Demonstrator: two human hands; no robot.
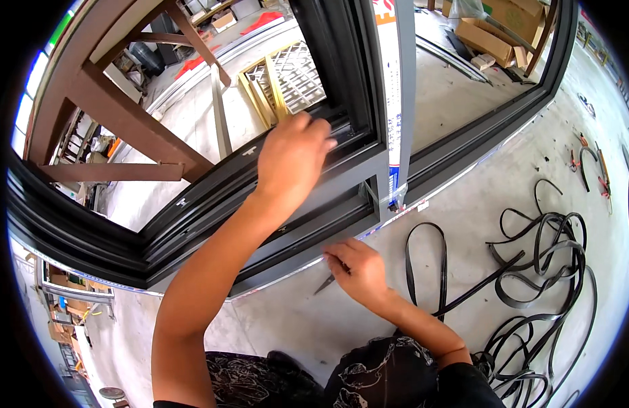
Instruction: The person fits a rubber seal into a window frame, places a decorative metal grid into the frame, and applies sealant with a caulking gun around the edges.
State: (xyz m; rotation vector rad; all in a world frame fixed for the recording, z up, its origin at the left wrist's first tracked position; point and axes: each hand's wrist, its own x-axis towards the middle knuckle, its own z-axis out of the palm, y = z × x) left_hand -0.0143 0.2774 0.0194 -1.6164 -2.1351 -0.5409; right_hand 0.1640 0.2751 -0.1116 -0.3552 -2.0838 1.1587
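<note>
A large dark grey window frame (328,178) with black inner channels stands in front of me. My left hand (292,160) reaches over its lower rail, close to the corner by the upright post. Its fingers are curled together at the inner channel, and whatever they pinch is hidden. Lower down, my right hand (361,273) is closed beside the rail's near edge. A thin, pointed metal tool (324,284) sticks out of it, tip down to the left; its grip is covered by my fingers. Printed protective film (394,109) covers part of the post.
Long black rubber strips (542,272) lie tangled on the concrete floor at right, one loop reaching toward my knees. Beyond them are pliers-like tools with red handles (603,183). Through the frame show a brown steel rack (134,115), yellow-edged lattice panels (297,71) and cardboard boxes (488,44).
</note>
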